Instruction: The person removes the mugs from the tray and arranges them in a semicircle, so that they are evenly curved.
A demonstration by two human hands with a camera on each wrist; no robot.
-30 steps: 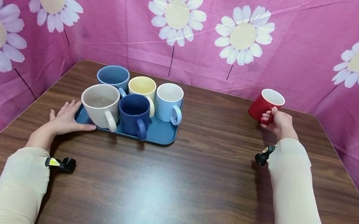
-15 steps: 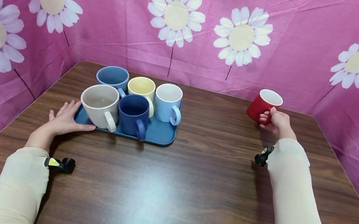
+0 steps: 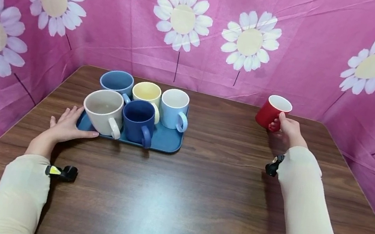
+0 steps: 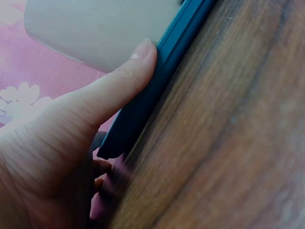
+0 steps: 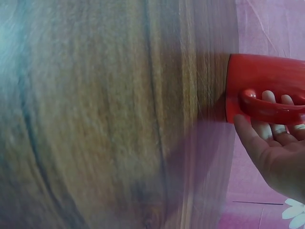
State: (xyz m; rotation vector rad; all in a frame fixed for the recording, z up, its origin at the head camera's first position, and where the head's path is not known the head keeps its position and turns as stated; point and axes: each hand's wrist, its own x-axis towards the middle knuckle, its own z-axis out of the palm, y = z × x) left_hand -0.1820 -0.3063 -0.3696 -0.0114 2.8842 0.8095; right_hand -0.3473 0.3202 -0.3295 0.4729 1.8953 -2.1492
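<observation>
Gripping a red ceramic mug (image 3: pixel 271 112) by its handle, the right hand (image 3: pixel 289 129) lifts it far right. Left hand (image 3: pixel 67 126), fingers relaxed flat, rests against the blue plastic tray (image 3: pixel 166 140).

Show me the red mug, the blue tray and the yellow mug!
red mug (image 3: pixel 266 115), head view, on its outer side.
blue tray (image 3: pixel 167 141), head view, on its bare front right part.
yellow mug (image 3: pixel 146 95), head view, on its rim and side.

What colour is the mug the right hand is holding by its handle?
Red outside, white inside: the glossy red ceramic mug in the right hand, clearest from the head view.
</observation>
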